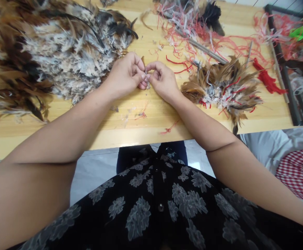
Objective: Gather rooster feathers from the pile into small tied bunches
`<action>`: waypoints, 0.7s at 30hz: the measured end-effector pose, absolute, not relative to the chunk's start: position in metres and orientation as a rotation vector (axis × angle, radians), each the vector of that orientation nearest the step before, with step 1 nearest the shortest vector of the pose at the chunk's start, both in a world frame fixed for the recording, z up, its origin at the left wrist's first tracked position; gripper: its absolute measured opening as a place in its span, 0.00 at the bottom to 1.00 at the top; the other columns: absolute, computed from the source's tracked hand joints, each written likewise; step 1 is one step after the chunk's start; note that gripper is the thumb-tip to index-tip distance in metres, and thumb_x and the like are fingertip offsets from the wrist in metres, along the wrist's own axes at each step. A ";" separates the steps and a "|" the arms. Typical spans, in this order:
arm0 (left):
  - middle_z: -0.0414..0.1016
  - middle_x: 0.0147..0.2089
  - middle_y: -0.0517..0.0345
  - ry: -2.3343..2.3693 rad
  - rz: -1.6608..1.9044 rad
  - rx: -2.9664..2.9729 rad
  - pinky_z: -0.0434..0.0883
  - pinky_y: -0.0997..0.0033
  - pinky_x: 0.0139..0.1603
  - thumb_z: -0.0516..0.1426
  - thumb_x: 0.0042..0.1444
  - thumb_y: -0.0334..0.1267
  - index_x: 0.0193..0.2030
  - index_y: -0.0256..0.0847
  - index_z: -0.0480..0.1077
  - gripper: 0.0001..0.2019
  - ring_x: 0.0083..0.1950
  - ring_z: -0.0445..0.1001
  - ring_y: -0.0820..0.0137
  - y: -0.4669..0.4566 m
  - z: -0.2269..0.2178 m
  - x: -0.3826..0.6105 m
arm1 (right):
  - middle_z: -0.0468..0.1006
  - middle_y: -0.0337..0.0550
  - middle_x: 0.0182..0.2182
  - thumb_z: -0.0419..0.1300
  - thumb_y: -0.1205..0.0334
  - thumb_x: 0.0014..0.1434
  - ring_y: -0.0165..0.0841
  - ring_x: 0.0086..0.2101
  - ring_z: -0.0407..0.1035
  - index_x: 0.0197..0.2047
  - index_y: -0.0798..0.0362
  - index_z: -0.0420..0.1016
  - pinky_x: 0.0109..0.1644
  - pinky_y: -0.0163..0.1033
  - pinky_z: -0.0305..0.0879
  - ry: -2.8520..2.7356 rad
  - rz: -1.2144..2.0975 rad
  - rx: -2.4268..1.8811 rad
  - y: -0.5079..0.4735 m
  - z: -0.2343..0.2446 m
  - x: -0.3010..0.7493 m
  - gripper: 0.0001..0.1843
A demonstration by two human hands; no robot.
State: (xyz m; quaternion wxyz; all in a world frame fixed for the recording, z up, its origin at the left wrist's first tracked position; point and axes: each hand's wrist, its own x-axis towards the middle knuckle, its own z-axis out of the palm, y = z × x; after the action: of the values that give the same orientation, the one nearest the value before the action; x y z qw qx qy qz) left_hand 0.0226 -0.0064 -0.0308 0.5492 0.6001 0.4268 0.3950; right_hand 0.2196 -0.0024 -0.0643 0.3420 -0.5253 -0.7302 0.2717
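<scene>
Over the middle of the wooden table, my left hand point(129, 74) and my right hand point(162, 78) meet, their fingertips nearly touching. Both are closed in a pinch on a small brown feather point(142, 60), whose tip shows above the fingers and whose fluffy base shows below. A thin strand may lie at the fingertips, too small to make out. Left of my left hand spreads a big heap of brown and whitish feathers point(63, 55). Beside my right forearm lies a bunch of brown feathers point(219, 85) with red and white ties among the quills.
Tangled pink and white strings point(182, 24) lie at the back, with a grey rod point(206, 50) across them. A red yarn bundle point(267, 76) rests near a dark-framed rack point(284, 69) on the right. String scraps point(169, 129) dot the table's front edge.
</scene>
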 end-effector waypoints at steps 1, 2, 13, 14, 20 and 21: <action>0.80 0.30 0.67 1.014 0.943 1.418 0.81 0.61 0.42 0.79 0.77 0.27 0.45 0.49 0.71 0.22 0.33 0.83 0.65 -0.006 -0.031 0.022 | 0.78 0.36 0.40 0.68 0.64 0.82 0.37 0.49 0.80 0.58 0.47 0.84 0.68 0.46 0.78 -1.902 0.706 -1.359 -0.002 -0.064 0.220 0.06; 0.80 0.29 0.67 1.017 0.949 1.420 0.81 0.61 0.42 0.79 0.77 0.26 0.45 0.49 0.70 0.23 0.33 0.84 0.65 -0.006 -0.030 0.022 | 0.78 0.36 0.40 0.69 0.64 0.81 0.38 0.49 0.80 0.57 0.47 0.84 0.69 0.47 0.78 -1.905 0.705 -1.354 -0.001 -0.064 0.220 0.05; 0.88 0.35 0.59 0.992 0.908 1.363 0.89 0.54 0.52 0.83 0.72 0.35 0.43 0.48 0.74 0.21 0.40 0.91 0.60 -0.005 -0.035 0.017 | 0.85 0.43 0.46 0.72 0.57 0.81 0.40 0.51 0.79 0.46 0.47 0.83 0.69 0.49 0.80 -1.899 0.687 -1.306 0.002 -0.064 0.223 0.08; 0.88 0.36 0.59 0.985 0.906 1.341 0.89 0.52 0.55 0.82 0.72 0.34 0.43 0.48 0.74 0.20 0.40 0.90 0.60 -0.005 -0.035 0.018 | 0.85 0.43 0.46 0.72 0.57 0.81 0.40 0.51 0.79 0.45 0.47 0.82 0.69 0.49 0.80 -1.895 0.687 -1.309 0.001 -0.062 0.223 0.09; 0.86 0.35 0.62 0.998 0.929 1.245 0.87 0.43 0.66 0.80 0.70 0.34 0.43 0.49 0.74 0.19 0.44 0.90 0.58 -0.008 -0.033 0.023 | 0.84 0.41 0.45 0.73 0.62 0.80 0.38 0.50 0.79 0.43 0.47 0.80 0.67 0.47 0.78 -1.797 0.769 -1.353 -0.004 -0.050 0.218 0.10; 0.86 0.36 0.63 0.998 0.944 1.244 0.87 0.44 0.65 0.80 0.70 0.35 0.43 0.50 0.74 0.19 0.45 0.90 0.58 -0.008 -0.032 0.023 | 0.83 0.41 0.44 0.73 0.62 0.80 0.38 0.49 0.79 0.44 0.47 0.80 0.66 0.47 0.78 -1.776 0.800 -1.363 -0.004 -0.049 0.218 0.09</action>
State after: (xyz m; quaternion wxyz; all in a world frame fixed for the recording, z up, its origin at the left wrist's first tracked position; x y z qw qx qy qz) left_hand 0.0232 -0.0084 -0.0324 0.6006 0.5366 0.4307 0.4072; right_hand 0.2178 -0.0042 -0.0490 0.3729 -0.5318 -0.6933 0.3123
